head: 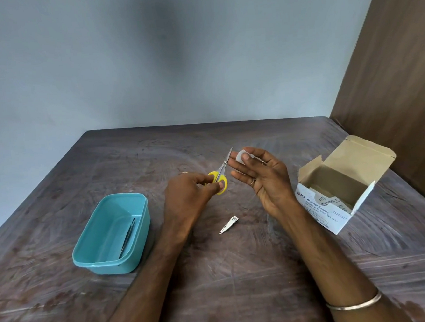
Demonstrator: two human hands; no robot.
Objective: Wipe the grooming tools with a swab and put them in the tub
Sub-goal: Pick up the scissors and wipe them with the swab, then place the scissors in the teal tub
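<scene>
While left hand (196, 189) grips yellow scissors (220, 175), right hand (260, 177) pinches swab (240, 157), blades just beside.

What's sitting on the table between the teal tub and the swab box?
In the head view, a nail clipper lies between the tub and swab box, with the forearms above.

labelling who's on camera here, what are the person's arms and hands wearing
Both forearms are bare, with no sleeves in view. The right hand has a thin ring on one finger and what looks like a second ring on another. A slim silver bangle circles the right wrist. The left hand seems to have a ring too, barely visible at its far edge. No gloves or watch show.
</scene>
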